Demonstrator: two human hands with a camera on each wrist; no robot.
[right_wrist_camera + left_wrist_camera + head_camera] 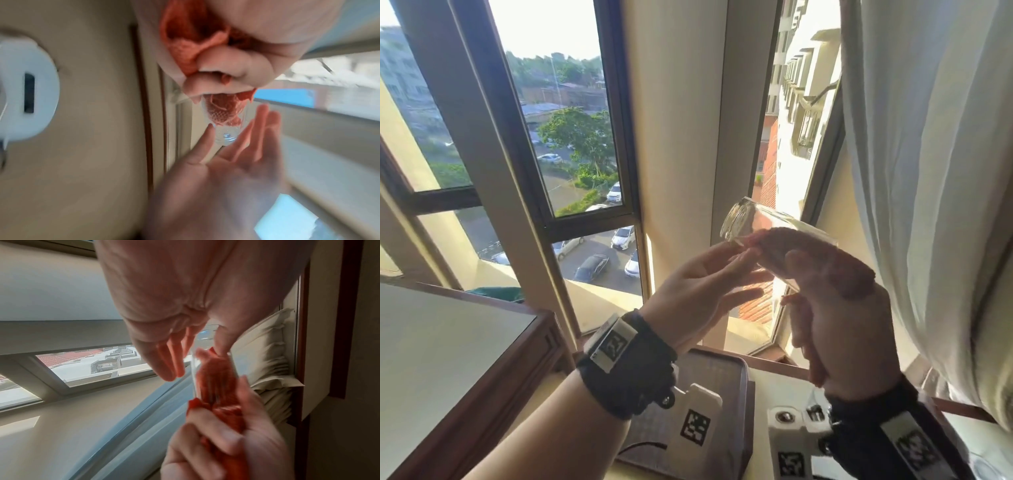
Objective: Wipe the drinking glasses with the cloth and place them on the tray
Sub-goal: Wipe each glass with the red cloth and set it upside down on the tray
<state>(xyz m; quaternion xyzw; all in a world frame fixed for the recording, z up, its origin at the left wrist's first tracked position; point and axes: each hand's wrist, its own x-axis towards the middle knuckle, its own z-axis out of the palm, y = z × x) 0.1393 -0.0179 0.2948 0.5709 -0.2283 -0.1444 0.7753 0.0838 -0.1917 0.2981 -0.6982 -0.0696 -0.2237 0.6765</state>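
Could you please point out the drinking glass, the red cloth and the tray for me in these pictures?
drinking glass (738, 221): head view, on its thick base end, tilted up-left.
red cloth (218, 379): left wrist view, on the part stuffed inside the glass.
tray (722, 370): head view, on its bare patterned floor near the far rim.

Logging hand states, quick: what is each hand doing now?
Left hand: open, straight fingers against the glass.
Right hand: gripping the red cloth stuffed in the glass.

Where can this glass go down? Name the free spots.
Free: the far end of the dark patterned tray, below the window; the pale wood-edged tabletop left of it. Crowded: above the tray, where the left hand and right hand meet on the clear drinking glass; the tray's near part is hidden.
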